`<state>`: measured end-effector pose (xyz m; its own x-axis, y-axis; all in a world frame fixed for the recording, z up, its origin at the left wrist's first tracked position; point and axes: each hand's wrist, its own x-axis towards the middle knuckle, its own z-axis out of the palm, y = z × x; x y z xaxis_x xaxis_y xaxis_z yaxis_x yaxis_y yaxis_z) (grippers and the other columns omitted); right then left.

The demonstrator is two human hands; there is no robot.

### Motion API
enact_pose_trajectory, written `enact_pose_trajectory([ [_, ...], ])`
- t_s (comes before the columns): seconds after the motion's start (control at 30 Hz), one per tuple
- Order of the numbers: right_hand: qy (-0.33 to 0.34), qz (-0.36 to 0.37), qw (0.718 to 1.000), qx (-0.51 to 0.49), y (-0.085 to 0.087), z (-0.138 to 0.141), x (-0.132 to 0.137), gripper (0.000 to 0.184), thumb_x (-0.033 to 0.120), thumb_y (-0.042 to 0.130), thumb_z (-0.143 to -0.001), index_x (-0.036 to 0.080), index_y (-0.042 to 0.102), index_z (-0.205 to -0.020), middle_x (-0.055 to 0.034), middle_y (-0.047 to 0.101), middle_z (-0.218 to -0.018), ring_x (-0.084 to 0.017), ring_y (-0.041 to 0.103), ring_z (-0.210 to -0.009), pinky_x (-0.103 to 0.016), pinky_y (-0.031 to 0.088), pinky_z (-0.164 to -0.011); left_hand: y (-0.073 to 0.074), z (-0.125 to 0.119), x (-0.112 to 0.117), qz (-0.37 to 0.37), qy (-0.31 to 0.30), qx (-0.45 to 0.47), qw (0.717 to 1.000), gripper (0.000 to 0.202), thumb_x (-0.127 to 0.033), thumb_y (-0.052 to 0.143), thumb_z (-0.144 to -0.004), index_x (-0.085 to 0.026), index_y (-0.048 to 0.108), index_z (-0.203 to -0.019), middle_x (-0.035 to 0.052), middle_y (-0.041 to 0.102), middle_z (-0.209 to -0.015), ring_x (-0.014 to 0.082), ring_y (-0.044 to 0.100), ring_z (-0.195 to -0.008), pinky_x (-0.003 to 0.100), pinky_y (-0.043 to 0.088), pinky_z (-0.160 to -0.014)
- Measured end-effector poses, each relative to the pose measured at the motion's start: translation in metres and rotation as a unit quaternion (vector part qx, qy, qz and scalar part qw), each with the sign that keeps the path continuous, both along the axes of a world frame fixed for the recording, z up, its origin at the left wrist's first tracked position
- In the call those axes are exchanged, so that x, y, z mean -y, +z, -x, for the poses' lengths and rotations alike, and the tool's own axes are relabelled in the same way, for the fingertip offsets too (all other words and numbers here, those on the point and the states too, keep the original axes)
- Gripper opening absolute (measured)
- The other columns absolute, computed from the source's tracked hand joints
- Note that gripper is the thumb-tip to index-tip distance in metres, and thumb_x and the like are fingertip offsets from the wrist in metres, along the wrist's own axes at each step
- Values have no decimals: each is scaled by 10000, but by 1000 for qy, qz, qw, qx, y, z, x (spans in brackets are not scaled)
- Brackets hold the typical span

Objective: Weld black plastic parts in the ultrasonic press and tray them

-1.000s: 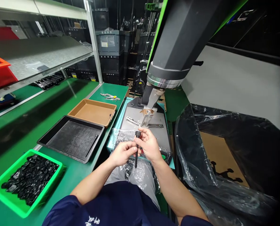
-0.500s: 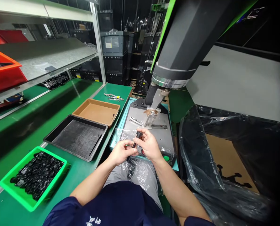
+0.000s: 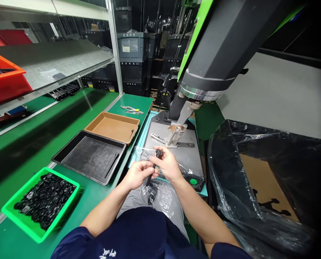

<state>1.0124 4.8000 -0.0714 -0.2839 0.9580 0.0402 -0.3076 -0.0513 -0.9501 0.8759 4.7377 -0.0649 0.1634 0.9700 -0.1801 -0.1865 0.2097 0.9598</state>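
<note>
Both hands, left (image 3: pixel 138 174) and right (image 3: pixel 168 164), meet, fingers pinched.

Bright bench, dark background, warped edges

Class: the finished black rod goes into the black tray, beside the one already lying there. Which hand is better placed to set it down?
Probably the left hand: it grips the black rod on the black tray's side. The right hand, pinching the rod's head, would have to cross over.

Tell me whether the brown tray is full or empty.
Nearly empty. The brown tray shows its bare floor almost all over; only one small dark piece lies against its right wall.
</note>
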Motion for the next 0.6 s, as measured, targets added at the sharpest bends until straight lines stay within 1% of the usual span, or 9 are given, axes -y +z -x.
enact_pose_trajectory([
  [0.1,20,2,1000,5,-2,4,-1,531,367,835,-631,195,559,-1050,52,542,-693,-126,487,-574,-270,404,-538,0,7,1,0,-18,-1,1000,361,-459,751,-763,-124,682,-876,93,747,-895,207,706,-780,365,558,-775],
  [0.2,27,-13,999,14,-5,10,-3,514,364,831,-650,201,566,-1060,57,525,-686,-117,466,-569,-270,397,-542,2,13,3,2,-28,-1,1000,383,-480,729,-783,-116,685,-896,104,741,-922,204,707,-790,357,561,-782],
  [0.33,37,-34,998,33,-4,20,-5,499,365,829,-662,204,576,-1060,55,514,-689,-118,456,-574,-274,394,-546,4,17,4,12,-55,-4,998,391,-484,699,-810,-112,683,-928,107,737,-912,192,705,-774,342,557,-776],
  [0.4,49,-34,998,25,-3,24,-6,542,376,844,-643,209,568,-1079,53,516,-694,-126,476,-583,-279,413,-556,6,22,5,23,-52,-4,998,383,-470,707,-803,-113,667,-938,107,736,-901,189,707,-771,337,553,-772],
  [0.47,57,-39,998,6,-3,22,-8,601,393,857,-627,214,554,-1114,44,539,-713,-145,522,-626,-291,449,-598,11,36,6,31,-23,-25,999,372,-447,736,-775,-122,639,-928,106,736,-888,194,709,-785,322,543,-755],
  [0.5,56,-42,998,-2,-5,18,-9,620,409,859,-626,215,549,-1127,35,557,-725,-157,546,-656,-301,466,-627,14,47,7,29,1,-49,998,366,-436,745,-761,-129,623,-919,105,736,-883,198,709,-791,312,536,-739],
  [0.57,36,-38,999,2,-15,5,-11,609,456,851,-640,209,562,-1115,14,590,-744,-174,576,-701,-319,486,-677,18,77,8,12,64,-141,988,332,-415,730,-758,-146,599,-901,93,730,-867,202,701,-787,298,520,-704],
  [0.6,18,-28,999,12,-22,-3,-12,587,483,845,-644,202,580,-1086,5,600,-745,-178,583,-706,-324,490,-686,20,95,9,0,99,-216,971,294,-400,706,-769,-155,596,-889,83,725,-856,202,693,-784,297,512,-696],
])
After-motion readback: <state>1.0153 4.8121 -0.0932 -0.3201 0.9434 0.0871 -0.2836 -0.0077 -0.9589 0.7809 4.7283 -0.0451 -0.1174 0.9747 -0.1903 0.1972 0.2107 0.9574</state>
